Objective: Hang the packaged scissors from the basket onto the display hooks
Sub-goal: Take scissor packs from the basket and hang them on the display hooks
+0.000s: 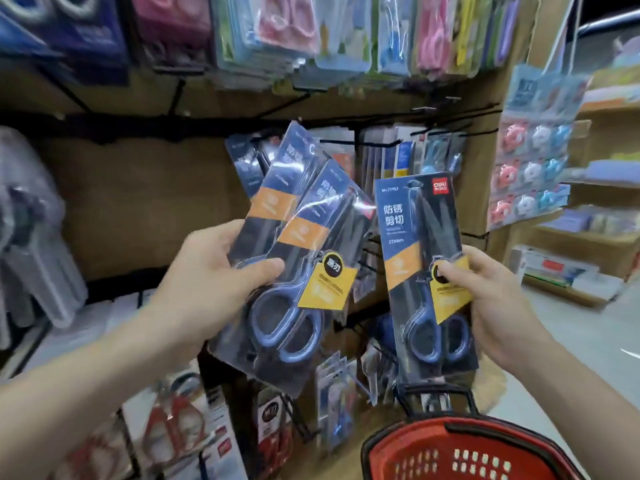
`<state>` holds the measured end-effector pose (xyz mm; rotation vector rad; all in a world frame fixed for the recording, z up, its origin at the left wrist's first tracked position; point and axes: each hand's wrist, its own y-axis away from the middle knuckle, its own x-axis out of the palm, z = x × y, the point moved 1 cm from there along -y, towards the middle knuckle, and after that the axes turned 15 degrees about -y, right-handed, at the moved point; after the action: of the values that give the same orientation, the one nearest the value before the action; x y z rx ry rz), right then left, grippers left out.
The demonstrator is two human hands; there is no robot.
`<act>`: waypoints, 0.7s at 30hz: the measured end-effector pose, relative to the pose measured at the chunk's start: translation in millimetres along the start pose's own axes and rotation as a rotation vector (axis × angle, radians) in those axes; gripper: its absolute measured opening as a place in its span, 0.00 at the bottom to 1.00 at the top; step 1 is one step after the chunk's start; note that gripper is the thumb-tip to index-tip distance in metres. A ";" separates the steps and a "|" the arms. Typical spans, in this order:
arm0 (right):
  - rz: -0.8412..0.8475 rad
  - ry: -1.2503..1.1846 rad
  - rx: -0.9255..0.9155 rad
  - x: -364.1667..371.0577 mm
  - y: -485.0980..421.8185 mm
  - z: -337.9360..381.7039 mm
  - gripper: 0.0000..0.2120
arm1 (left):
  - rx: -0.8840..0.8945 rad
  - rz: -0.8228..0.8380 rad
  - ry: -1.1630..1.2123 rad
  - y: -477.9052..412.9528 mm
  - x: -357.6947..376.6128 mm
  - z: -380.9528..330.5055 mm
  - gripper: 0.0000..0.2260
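Far left edge of the frame: grey plastic goods, blurred, hanging against a brown board. Upper left: dark blue packs, out of focus. Lower left: red-and-white packs on a low rack, too blurred to read.

Left of centre: left hand clamped on a fan of scissor packs, at least two, thumb laid across the front near the blade pivot, fingers hidden behind. Packs dark blue with an orange band and a yellow tag, blades up, blue handles down, tops leaning toward the upper right.

Behind the fan, centre: more dark packs of the same sort, already hanging from the board. Just right of them, a black wire hook jutting out toward the camera. Along the top centre: a row of pastel packs in pink, blue and yellow.

Right of centre: single scissor pack, nearly upright, red logo at its top corner, pinched low down by the right hand, thumb over the yellow tag, fingers curled round the back edge. Hands well apart, each gripping its own load.

Bottom right: red basket with a black handle raised, just below the single pack in the picture; inside of the basket not visible.

Right side: hanging strip of small round pink, white and blue items. Far right edge: wooden shelves with stacked stationery, blurred.
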<state>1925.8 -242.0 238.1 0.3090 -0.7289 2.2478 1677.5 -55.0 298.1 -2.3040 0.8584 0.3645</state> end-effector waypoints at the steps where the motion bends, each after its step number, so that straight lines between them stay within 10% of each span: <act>1: 0.016 0.027 -0.038 5.2 -6.3 3.4 0.08 | -0.053 0.008 0.040 -1.6 -7.3 0.4 0.11; 21: 0.243 0.244 -0.135 100.4 -68.3 1.7 0.14 | -0.404 -0.325 0.358 -5.6 -41.1 73.7 0.05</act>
<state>1904.8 -146.2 309.8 -0.1241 -0.8165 2.3925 1648.1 16.5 263.8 -2.8880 0.5916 -0.0264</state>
